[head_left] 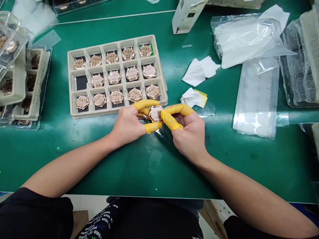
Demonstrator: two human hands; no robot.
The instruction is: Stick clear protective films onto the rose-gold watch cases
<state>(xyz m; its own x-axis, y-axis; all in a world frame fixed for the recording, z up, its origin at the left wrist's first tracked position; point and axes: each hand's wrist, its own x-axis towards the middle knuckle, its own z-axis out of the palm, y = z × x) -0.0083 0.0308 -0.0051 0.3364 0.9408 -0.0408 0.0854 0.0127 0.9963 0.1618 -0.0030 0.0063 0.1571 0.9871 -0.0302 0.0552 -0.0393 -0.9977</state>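
Observation:
A rose-gold watch case, its engraved back facing up, is held between both hands above the green table. My left hand grips its left side, thumb below and fingers above, in yellow finger cots. On the right edge of the case press the closed thumb and fingers of my right hand, also in yellow cots. Just behind the hands lies a beige compartment tray holding several similar watch cases, backs up. One compartment at the left of its middle row shows only a black bottom.
Stacked trays of watch cases stand at the left. Crumpled white wipes and a yellow piece lie right of the tray. Farther right are a bag of white sheets, a clear sheet of round stickers and clear trays. A white box stands behind.

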